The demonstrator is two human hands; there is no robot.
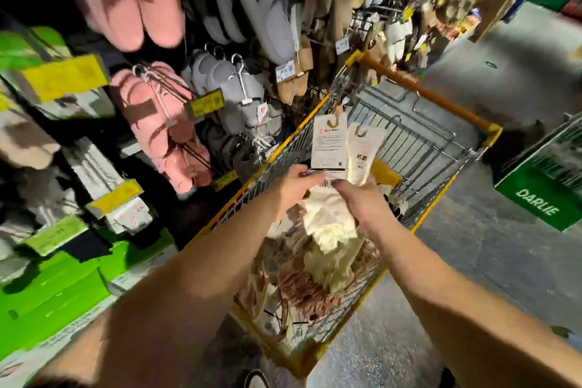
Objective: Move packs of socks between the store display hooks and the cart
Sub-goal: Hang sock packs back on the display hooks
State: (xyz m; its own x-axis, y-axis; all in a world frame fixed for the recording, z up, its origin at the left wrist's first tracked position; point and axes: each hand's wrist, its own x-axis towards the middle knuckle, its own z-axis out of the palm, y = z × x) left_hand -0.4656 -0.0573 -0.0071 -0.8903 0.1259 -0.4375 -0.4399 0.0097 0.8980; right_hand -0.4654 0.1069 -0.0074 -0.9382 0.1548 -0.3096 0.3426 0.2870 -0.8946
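Over the yellow-rimmed wire cart (419, 148), both my hands hold up packs of cream socks (330, 224) by their white card headers. My left hand (296, 184) pinches the lower edge of the header with small print (329, 143). My right hand (362, 198) grips the second pack's header (365, 156) from below. Each header has a hook at its top. The cream socks hang down between my wrists. More sock packs, brown and beige (299, 287), lie in the near end of the cart.
Display hooks on the left carry pink slippers (163, 123) and grey slippers (233, 88) with yellow price tags. Green boxes (53, 290) are stacked at the lower left. A green DARLIE box (538, 198) stands on the right, across the grey floor.
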